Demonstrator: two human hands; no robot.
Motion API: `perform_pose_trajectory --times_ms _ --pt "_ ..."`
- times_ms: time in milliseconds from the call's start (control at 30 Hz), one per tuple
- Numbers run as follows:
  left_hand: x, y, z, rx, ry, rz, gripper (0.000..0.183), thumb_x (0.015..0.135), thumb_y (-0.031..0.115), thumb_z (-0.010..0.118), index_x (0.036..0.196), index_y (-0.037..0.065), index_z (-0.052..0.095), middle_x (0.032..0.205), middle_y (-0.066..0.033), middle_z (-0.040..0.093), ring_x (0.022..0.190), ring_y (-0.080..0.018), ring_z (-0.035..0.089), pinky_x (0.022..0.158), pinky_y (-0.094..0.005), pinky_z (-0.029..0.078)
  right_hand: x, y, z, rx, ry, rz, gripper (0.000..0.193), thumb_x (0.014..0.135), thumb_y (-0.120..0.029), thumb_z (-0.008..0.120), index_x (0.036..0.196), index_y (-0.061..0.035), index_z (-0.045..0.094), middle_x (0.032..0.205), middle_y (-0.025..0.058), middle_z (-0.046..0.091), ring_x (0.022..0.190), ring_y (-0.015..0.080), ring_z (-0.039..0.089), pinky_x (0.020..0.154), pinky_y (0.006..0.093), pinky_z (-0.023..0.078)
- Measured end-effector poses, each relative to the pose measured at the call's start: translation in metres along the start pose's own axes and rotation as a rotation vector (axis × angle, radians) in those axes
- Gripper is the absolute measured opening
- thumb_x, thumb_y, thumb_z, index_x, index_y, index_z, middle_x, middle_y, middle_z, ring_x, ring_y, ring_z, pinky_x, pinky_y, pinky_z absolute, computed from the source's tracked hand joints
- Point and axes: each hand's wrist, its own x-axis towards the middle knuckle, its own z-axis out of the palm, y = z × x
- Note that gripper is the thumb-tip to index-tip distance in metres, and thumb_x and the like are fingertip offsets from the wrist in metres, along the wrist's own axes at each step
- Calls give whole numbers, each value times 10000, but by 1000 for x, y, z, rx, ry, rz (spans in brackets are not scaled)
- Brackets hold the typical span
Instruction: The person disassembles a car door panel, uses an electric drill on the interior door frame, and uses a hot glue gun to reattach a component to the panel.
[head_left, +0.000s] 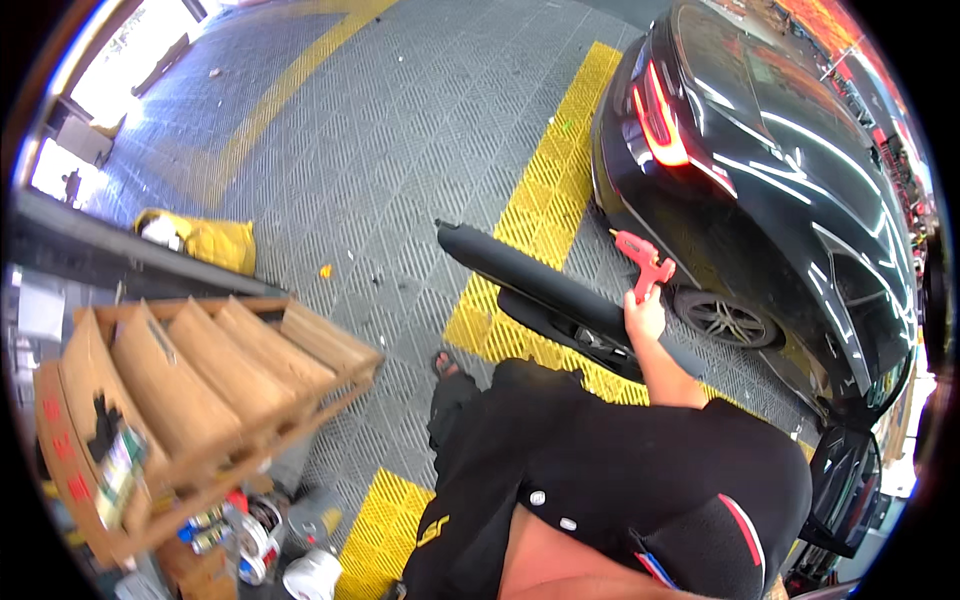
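Note:
My right hand is closed around the handle of a red glue gun, whose nozzle tilts up and to the left. Just beneath that hand and forearm runs a long black padded panel, which looks like a car door trim. Its far end points up-left, and its near end passes behind my forearm, close to my body. What supports the panel is hidden. My left hand does not show.
A black car with a lit red tail light stands close on my right. At left, a wooden rack holds several cardboard pieces, with tubs and cans beside it. A yellow bag lies farther off on the grey and yellow tiled floor.

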Motion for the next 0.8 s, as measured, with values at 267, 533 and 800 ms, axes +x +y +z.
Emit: perform_pose_trajectory --times_ms 267,533,800 --pt "134 382 -82 162 41 107 343 791 33 723 1096 -34 581 664 -86 539 526 -240 575 466 -422 433 160 -286 86 59 -22 68 587 879 -519 626 1254 -92 480 924 268 728 885 467 713 811 567 544" --pt "227 766 -66 282 74 171 341 782 36 726 1083 -36 581 666 -87 544 532 -238 581 467 -420 442 360 -497 180 22 -91 186 581 868 -526 592 1221 -74 496 922 273 725 878 465 713 815 557 546" --pt "310 1116 38 452 -30 237 340 773 39 729 1069 -39 582 668 -87 549 539 -236 587 468 -418 450 573 -657 218 -25 -36 270 517 859 -486 614 1149 -74 495 878 247 731 828 446 717 765 560 545"
